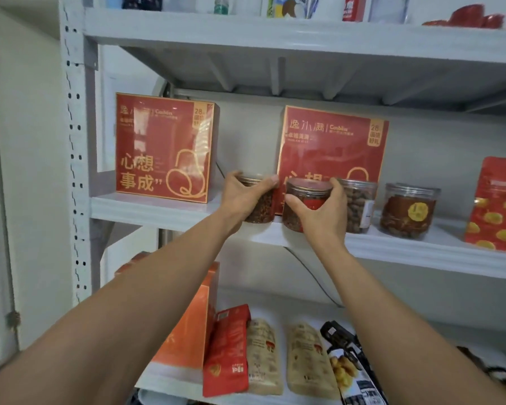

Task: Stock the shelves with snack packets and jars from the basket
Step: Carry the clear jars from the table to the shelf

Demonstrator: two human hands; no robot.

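two grips, left hand (241, 198) on left jar (263, 210), right hand (326, 216) on right jar (307, 190): seat both upright, clear of shelf (158, 209) edge.

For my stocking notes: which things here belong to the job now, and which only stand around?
Job: left hand, left jar; right hand, right jar; middle shelf.
Around: left red box, right red box, nut jar, dark jar, red pouch.

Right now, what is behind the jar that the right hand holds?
A large red box stands upright behind the jar. The jar and the right hand cover its lower edge, so whether they touch cannot be seen.
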